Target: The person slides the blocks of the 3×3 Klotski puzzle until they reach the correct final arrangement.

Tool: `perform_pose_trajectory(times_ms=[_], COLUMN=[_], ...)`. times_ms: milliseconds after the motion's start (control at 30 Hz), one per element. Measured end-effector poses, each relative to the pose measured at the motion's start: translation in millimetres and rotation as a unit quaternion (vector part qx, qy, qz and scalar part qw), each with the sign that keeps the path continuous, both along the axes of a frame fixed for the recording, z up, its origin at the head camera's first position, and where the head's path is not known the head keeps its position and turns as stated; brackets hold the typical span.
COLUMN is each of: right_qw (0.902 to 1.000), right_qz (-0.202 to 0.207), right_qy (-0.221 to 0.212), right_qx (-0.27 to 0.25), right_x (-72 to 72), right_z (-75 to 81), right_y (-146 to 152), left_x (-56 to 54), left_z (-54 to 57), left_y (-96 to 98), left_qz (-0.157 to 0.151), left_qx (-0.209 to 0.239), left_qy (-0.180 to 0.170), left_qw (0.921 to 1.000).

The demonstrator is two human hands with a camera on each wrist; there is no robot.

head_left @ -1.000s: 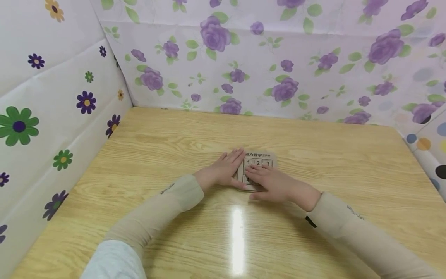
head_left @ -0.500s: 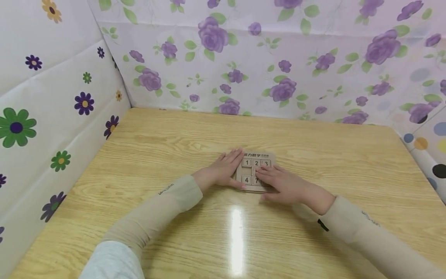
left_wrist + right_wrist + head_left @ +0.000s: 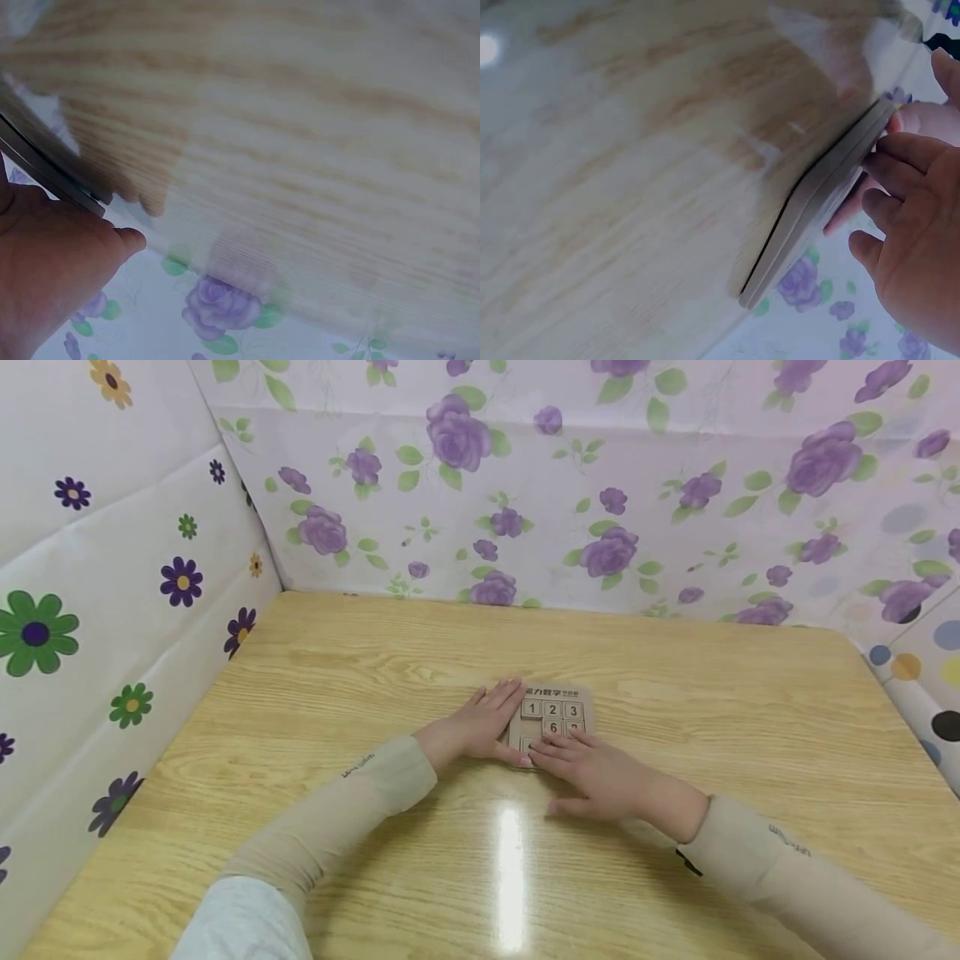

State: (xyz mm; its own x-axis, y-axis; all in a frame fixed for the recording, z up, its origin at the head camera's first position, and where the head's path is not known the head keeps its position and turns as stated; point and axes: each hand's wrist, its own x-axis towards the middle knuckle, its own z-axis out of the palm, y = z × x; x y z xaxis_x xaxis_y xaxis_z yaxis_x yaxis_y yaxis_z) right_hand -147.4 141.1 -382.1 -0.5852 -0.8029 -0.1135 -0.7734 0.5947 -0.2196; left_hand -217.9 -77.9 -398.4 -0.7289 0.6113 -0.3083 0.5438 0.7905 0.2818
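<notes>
A flat wooden number sliding puzzle (image 3: pixel 551 692) lies on the table, with tiles 1, 2 and 3 along its top row. Below them, an unfilled slot is at the left, beside tile 6 (image 3: pixel 552 727). My left hand (image 3: pixel 483 727) rests along the puzzle's left side, fingers straight, thumb at the near left corner. My right hand (image 3: pixel 600 777) reaches over the bottom row, fingertips on the tiles, thumb out toward me; it hides most of that row. In the right wrist view, the right hand's fingers (image 3: pixel 889 176) extend over the puzzle's edge (image 3: pixel 810 210).
The wood-grain table (image 3: pixel 390 652) surrounds the puzzle, with a bright light reflection (image 3: pixel 512 877) in front. A purple-flowered cloth (image 3: pixel 457 435) covers the back wall, and a cloth with coloured daisies (image 3: pixel 135 552) hangs on the left.
My right hand slid off the middle row to the right, showing the unfilled slot and tile 6, then came down and left onto the bottom row, covering tiles 4 and 7. My left hand stays put.
</notes>
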Motion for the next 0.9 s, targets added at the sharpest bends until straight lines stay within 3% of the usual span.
perform_pose_trajectory(times_ms=[267,533,900], right_qw=[0.9995,0.9995,0.9996], right_qz=[-0.009,-0.019,-0.028], right_qy=[0.022,0.017,0.011], right_qx=[0.02,0.019,0.004], right_x=[-11.5,-21.8,-9.5], right_z=[-3.1,-4.4,-2.9], right_y=[-4,-4,15], left_x=[-1.2,-1.7,-2.2], left_z=[-1.4,-3.5,-3.7], left_y=[-1.0,-1.4,-0.9], left_qz=[0.001,-0.003,-0.003], left_qx=[0.0,0.0,0.002], left_qy=[0.003,0.006,0.006], left_qw=[1.0,1.0,1.0])
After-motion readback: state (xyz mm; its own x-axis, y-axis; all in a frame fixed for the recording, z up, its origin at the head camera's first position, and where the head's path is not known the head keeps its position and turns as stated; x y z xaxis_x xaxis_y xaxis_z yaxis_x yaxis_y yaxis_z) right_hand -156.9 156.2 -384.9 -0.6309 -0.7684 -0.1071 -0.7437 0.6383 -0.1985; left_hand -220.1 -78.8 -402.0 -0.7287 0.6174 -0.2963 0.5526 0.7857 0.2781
